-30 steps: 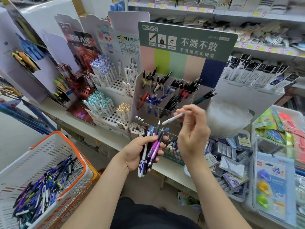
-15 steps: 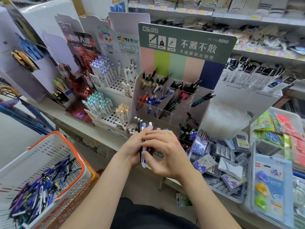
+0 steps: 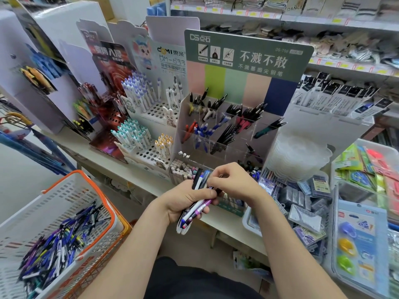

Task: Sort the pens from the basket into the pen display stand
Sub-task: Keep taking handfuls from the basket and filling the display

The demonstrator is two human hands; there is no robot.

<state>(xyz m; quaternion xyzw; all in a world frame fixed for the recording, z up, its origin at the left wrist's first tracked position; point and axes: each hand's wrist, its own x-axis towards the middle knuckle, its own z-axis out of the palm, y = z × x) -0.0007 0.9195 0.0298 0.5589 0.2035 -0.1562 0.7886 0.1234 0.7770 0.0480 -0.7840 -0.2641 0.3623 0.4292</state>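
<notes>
My left hand (image 3: 183, 201) grips a bundle of pens (image 3: 197, 209), white, purple and dark blue, in front of the shelf edge. My right hand (image 3: 233, 182) reaches across and pinches the upper ends of pens in that bundle. Behind the hands stands the pen display stand (image 3: 228, 126), clear compartments under a green header, holding black, blue and red pens. At the lower left sits the white basket (image 3: 71, 190) with an orange rim, filled with several loose pens (image 3: 56, 249).
Other pen displays with white and teal pens (image 3: 133, 134) stand left of the stand. A stack of clear plastic cups (image 3: 300, 156) and a tray of packaged refills (image 3: 302, 203) lie to the right. Hanging packets fill the far right.
A second ago my right hand held a white pen up near the stand. It came down to the bundle in my left hand and now picks at the pens' upper ends.
</notes>
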